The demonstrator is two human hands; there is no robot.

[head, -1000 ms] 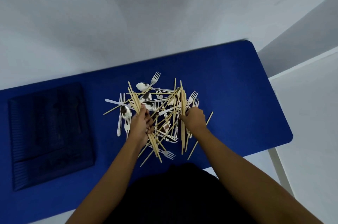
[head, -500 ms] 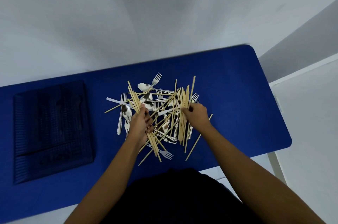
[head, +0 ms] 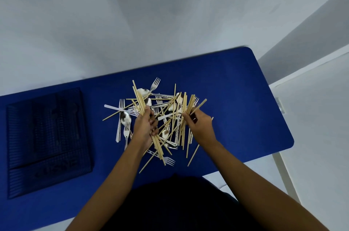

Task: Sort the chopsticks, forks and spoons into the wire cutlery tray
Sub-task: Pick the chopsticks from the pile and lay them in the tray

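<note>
A tangled pile of wooden chopsticks (head: 171, 125), white forks (head: 156, 83) and spoons (head: 125, 117) lies in the middle of the blue table (head: 236, 102). My left hand (head: 145, 127) grips a bundle of chopsticks (head: 138, 96) that runs from the far side of the pile down past my wrist. On the pile's right side my right hand (head: 200, 125) pinches several chopsticks (head: 190, 105), their far ends fanned upward. The dark wire cutlery tray (head: 47, 142) sits at the left of the table, apart from both hands.
The table's right end and front edge are near the pile; a white table leg (head: 283, 172) shows below the right corner. Pale floor surrounds the table. My dark clothing fills the bottom middle of the view.
My right hand has gathered more chopsticks and shifted slightly right, lifting their far ends. My left hand keeps its bundle in about the same place.
</note>
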